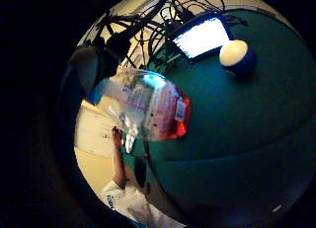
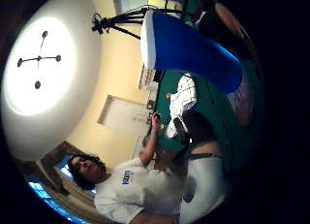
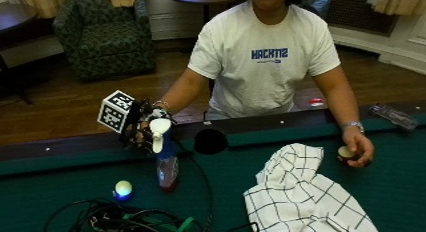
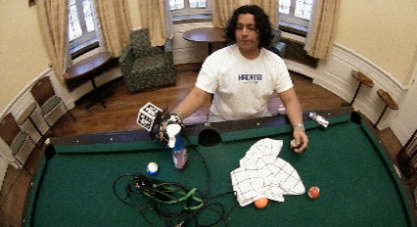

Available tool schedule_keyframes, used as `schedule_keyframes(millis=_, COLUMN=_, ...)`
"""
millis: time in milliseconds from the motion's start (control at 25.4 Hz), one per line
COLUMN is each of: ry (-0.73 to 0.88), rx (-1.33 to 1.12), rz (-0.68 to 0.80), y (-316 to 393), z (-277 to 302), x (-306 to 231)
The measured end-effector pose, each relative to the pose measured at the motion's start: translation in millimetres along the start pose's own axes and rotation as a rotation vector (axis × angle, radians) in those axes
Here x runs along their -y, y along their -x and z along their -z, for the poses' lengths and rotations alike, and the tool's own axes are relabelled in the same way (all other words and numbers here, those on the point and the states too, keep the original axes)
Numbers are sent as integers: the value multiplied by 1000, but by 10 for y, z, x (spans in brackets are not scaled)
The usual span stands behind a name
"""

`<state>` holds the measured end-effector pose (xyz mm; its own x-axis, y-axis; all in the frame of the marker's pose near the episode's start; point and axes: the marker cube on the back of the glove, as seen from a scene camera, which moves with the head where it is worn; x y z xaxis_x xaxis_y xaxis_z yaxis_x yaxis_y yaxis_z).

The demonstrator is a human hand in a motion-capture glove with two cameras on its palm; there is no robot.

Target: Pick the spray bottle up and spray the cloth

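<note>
We count one spray bottle (image 3: 166, 164), one checked cloth (image 3: 299, 197), four billiard balls — one blue-and-white (image 3: 122, 189), two orange (image 4: 261, 203) (image 4: 313, 192), one under the bare hand (image 3: 345, 153) — and one plastic bottle (image 3: 394, 116).

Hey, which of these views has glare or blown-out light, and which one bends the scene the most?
Little finger side palm view: a light panel glares white. Thumb side palm view: the ceiling light is blown out, and the room curves strongly. Outside view: evenly lit, no glare.
</note>
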<state>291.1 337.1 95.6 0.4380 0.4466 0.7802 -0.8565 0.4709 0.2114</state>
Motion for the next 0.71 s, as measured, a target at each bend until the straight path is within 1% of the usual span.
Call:
schedule_keyframes(millis=197, ry=-35, rx=18, rz=-8, y=2, z=-14, x=113)
schedule_keyframes(millis=432, ry=-81, rx=105, rz=4, y=2, z=-33, x=169)
schedule_keyframes(millis=708, ry=-51, rx=194, rz=-1, y=-53, z=-53, x=158)
